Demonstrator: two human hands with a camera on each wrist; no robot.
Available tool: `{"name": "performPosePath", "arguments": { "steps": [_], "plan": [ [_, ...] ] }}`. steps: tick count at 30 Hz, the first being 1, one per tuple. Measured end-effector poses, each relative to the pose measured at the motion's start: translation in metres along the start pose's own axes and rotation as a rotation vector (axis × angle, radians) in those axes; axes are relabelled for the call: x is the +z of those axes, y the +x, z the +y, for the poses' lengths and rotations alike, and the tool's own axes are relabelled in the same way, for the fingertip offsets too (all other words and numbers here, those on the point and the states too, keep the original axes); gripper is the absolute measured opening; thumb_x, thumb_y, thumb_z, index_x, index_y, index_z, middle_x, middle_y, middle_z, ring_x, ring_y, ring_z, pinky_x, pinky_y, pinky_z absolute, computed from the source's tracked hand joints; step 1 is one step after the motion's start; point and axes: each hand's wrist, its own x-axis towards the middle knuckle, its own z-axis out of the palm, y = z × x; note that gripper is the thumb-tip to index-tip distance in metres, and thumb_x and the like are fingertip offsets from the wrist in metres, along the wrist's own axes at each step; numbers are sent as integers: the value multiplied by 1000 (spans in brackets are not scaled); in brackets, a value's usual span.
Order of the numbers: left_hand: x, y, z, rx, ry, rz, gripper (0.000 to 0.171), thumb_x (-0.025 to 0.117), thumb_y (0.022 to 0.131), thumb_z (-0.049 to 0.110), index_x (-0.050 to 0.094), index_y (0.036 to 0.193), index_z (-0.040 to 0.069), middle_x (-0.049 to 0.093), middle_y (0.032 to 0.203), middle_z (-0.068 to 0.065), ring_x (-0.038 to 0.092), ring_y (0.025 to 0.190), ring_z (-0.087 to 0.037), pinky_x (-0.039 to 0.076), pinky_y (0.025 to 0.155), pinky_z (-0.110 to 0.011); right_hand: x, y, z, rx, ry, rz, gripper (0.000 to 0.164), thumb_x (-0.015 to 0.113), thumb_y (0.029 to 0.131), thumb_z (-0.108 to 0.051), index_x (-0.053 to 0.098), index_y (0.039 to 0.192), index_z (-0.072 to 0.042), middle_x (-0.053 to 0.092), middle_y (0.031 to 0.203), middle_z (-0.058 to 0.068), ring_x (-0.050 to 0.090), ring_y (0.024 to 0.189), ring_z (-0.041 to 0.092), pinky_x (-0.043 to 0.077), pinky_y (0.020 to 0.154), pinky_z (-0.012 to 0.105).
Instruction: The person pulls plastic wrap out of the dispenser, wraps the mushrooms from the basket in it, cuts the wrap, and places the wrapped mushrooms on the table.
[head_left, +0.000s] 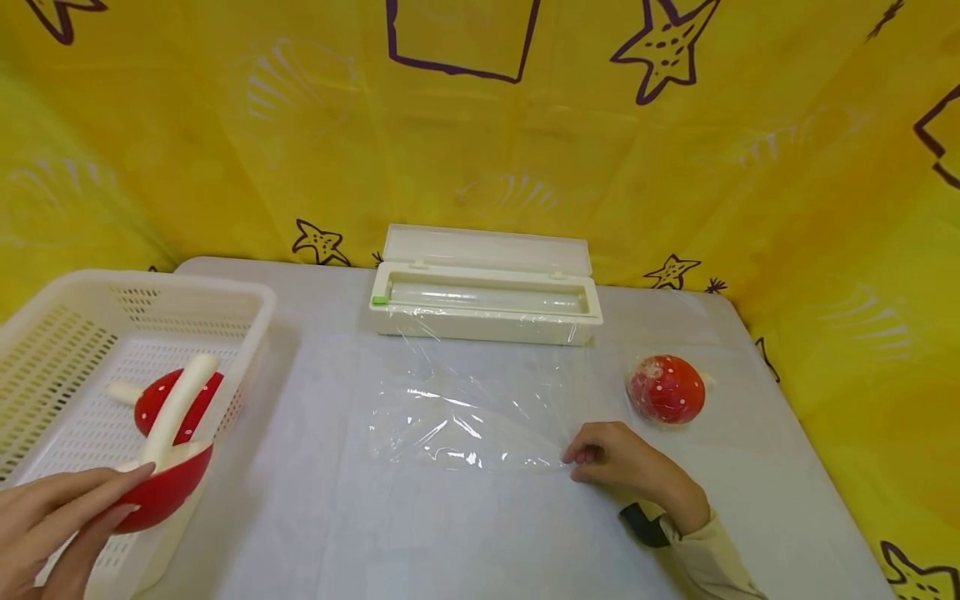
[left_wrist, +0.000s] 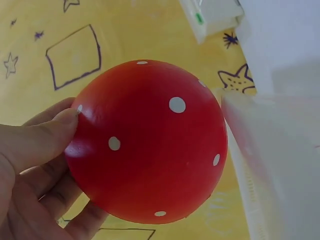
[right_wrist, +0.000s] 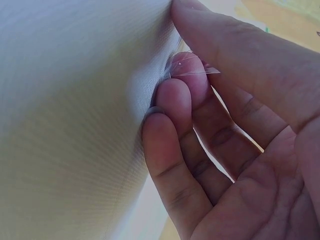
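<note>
My left hand [head_left: 63, 521] grips a toy mushroom [left_wrist: 150, 145] by its red, white-dotted cap, over the near right side of the white basket [head_left: 264, 304]. Its thick white stem points up and away in the head view. A second red mushroom [head_left: 153, 404] lies inside the basket. A sheet of cling film [head_left: 465, 417] runs from a cream dispenser box [head_left: 487, 327] toward me over the table. At the sheet's near right corner, my right hand [head_left: 626, 462] holds the edge with curled fingers. In the right wrist view, a strip of film [right_wrist: 207, 71] crosses the index fingertip.
A red mushroom wrapped in film [head_left: 667, 390] lies on the right of the white table [head_left: 420, 542]. The dispenser's lid [head_left: 487, 250] stands raised at the back, with a film roll [head_left: 487, 297] inside. Yellow patterned cloth [head_left: 450, 142] surrounds the table's back and right edges.
</note>
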Motion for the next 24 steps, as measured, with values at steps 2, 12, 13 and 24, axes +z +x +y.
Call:
{"name": "performPosePath", "arguments": {
  "steps": [2,12,13,24],
  "plan": [
    [4,6,8,65,-11,57,72,42,98,62,76,101,-2,63,89,-19,39,100,18,30,87,7,0,0,0,3,4,-1,15,81,81,-14,75,94,-11,70,87,-4,54,76,0,54,72,20],
    [17,23,27,227,-182,145,56,54,99,46,75,93,-6,67,94,-7,47,109,11,35,98,-1,0,-1,0,-5,4,1,15,81,81,-12,74,94,-10,71,87,-3,55,76,0,54,72,20],
    [17,25,32,218,-177,123,59,53,99,49,74,92,-6,66,92,-9,46,110,11,34,98,0,0,-1,0,-5,5,0,15,81,81,-12,74,94,-10,71,87,-3,55,76,0,54,72,20],
    [43,43,62,290,-185,47,57,44,102,49,75,93,2,66,91,-8,47,112,8,30,105,-7,0,-1,0,-17,15,5,15,81,80,-10,74,93,-8,70,86,-3,55,75,-1,54,71,19]
  ]
}}
